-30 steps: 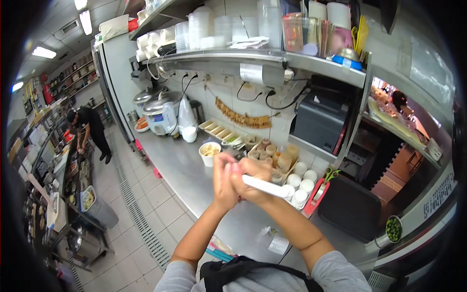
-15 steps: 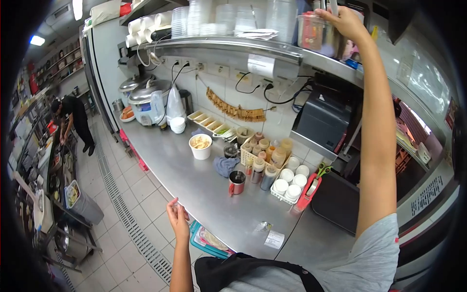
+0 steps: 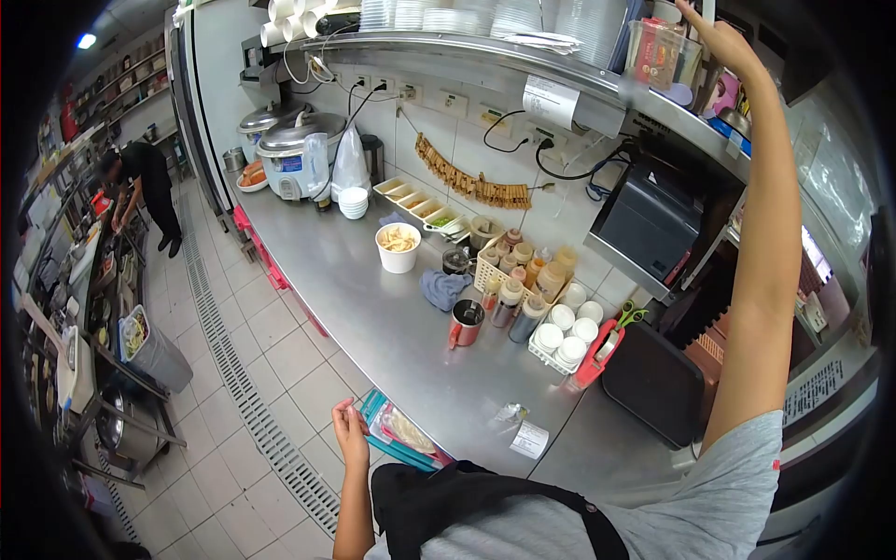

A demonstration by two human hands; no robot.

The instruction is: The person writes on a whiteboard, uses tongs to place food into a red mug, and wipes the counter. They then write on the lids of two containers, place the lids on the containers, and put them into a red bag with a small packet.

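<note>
My right hand (image 3: 730, 45) is raised to the overhead shelf at top right, beside a clear plastic container (image 3: 653, 56) holding a red item. Its fingers are partly cut off by the top edge, so I cannot tell what they grip. My left hand (image 3: 351, 435) hangs by the counter's front edge with loosely bent fingers and nothing visible in it. On the steel counter (image 3: 411, 345) stand a white paper tub (image 3: 398, 250) with pale food pieces and a red mug (image 3: 466, 325) with dark contents. A blue cloth (image 3: 445, 290) lies between them.
Sauce bottles (image 3: 551, 276) fill a basket next to white-lidded cups (image 3: 571, 338). A red tape dispenser (image 3: 597, 357) with green scissors (image 3: 632, 313) stands right of them. A rice cooker (image 3: 297, 154) sits at the counter's far end. Another person (image 3: 149, 191) bends over the left-hand worktop.
The view has shifted, so the counter things appear slightly higher and farther right. My right hand has moved rightward and up at the shelf, partly out of view. My left hand's fingers are more curled.
</note>
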